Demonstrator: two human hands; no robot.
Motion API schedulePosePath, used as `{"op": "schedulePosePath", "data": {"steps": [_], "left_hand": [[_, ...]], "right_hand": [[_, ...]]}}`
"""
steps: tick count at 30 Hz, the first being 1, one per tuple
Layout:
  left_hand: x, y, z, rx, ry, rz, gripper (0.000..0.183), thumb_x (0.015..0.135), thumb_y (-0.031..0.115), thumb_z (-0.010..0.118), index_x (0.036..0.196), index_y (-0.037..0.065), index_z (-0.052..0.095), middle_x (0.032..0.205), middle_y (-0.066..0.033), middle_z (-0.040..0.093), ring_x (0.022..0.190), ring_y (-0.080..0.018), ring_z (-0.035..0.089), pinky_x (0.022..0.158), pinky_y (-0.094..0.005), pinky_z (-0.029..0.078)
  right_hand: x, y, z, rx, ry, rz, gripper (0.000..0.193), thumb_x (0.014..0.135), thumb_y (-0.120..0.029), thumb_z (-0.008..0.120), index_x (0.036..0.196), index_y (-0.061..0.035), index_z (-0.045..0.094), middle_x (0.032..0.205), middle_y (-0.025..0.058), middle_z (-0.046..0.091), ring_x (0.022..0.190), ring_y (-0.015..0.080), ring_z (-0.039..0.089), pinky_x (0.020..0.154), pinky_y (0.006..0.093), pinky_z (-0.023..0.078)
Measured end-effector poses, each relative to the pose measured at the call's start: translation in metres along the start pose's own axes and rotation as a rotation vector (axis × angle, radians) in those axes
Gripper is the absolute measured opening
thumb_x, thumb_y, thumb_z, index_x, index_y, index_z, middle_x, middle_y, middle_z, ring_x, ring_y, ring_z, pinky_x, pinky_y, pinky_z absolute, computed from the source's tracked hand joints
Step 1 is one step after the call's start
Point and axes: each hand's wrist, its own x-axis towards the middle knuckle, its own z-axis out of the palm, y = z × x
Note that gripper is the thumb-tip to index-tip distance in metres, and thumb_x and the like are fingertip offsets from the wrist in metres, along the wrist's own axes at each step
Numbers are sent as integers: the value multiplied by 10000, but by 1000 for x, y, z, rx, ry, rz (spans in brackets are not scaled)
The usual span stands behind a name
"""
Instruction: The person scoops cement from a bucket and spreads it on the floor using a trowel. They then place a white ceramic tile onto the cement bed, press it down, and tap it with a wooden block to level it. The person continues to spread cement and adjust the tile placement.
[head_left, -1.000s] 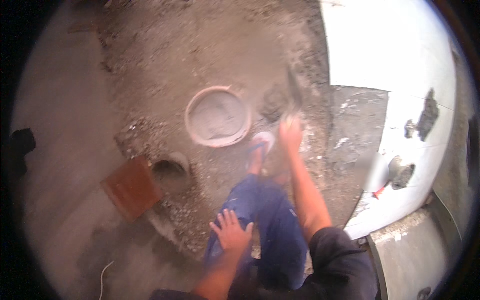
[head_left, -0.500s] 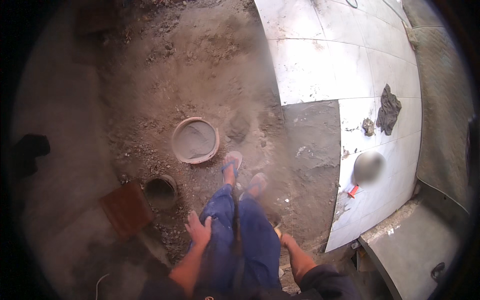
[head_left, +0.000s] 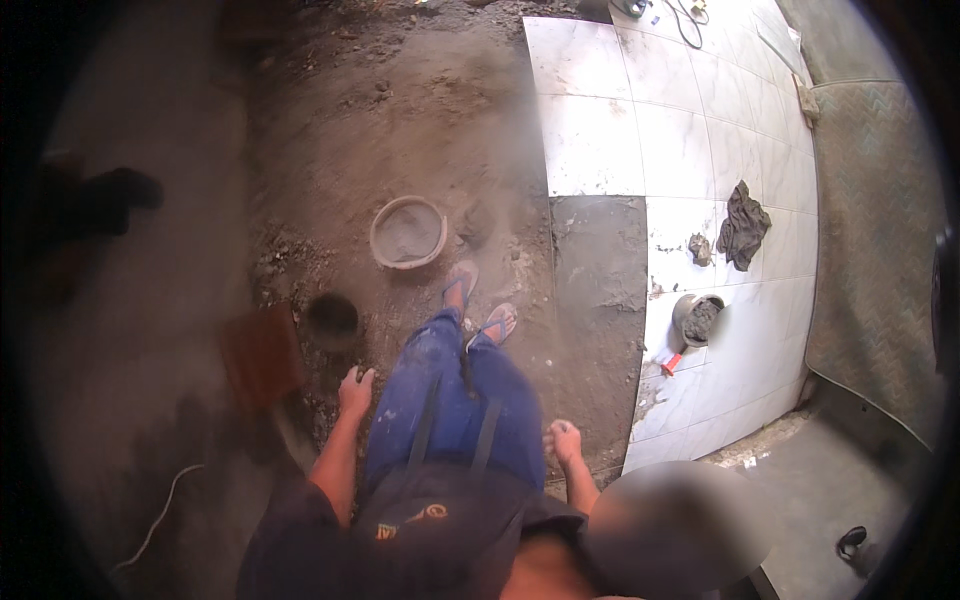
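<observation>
Your left hand hangs half-open, nothing visible inside; right hand curls, contents unclear; bucket at your twelve o'clock!

Dark short-sleeved shirt with small orange print; blue, pale-spotted trousers; blue-strapped flip-flops.

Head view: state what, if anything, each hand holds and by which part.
Nothing shows held in the left hand or the right hand; both look empty, though something small could be hidden.
</observation>
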Motion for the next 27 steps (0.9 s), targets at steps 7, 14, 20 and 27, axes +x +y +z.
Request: {"op": "schedulePosePath", "data": {"steps": [7,14,20,27], "left_hand": [[-50,-27,0,-63,-31,2,692,890,473,645,1356,-30,556,1280,-262,622,1227,-377,583,1049,-414,434],[-72,-86,3,-195,-37,-170,731,888,517,636,1358,-38,559,1414,-254,533,1336,-366,495,1091,-432,399],[-105,-121,18,-280,-24,-264,739,887,513,637,1351,-56,555,1391,-268,548,1321,-370,511,1090,-419,401],[-160,-148,28,-436,-128,-374,732,903,504,626,1361,-61,544,1390,-276,544,1326,-370,505,1089,-433,400]], "right_hand": [[-34,-61,-12,-182,-9,-366,237,948,-204,621,1090,-19,661,873,105,700,695,185,673,583,326,533],[-135,-212,24,-446,-93,-1000,259,914,-176,682,1099,5,673,1076,124,691,1013,206,654,925,327,498],[-328,-326,86,-239,-380,-1732,622,879,-269,719,1389,16,505,1236,144,619,1102,252,605,926,373,469],[-485,-361,147,-144,-757,-2615,592,961,-322,609,1381,78,489,1222,198,620,1088,262,609,923,381,485]]}}
